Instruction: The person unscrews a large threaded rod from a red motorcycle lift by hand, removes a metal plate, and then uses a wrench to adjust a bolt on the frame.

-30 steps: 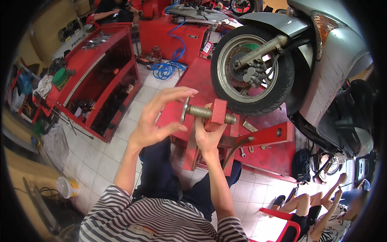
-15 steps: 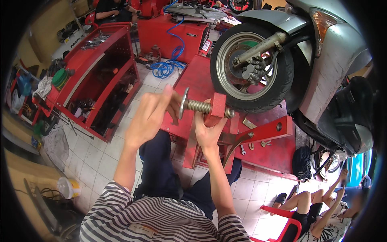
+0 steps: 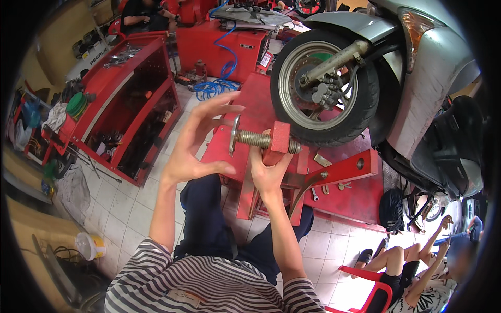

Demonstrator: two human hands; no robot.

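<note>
The right hand (image 3: 269, 169) is clamped on a red steel clamp block (image 3: 278, 142) carrying a long threaded metal screw with a round disc end (image 3: 250, 138), held up over the red lift platform (image 3: 250, 104) just beside the scooter's black front tyre (image 3: 324, 88). The left hand (image 3: 195, 141) is spread wide, fingers apart, touching only the disc. It looks like the screw is being spun by palm; the next stroke calls for a steady block. The open red tool cabinet (image 3: 112, 112) holds dark tools and parts, too blurred to tell.
</note>
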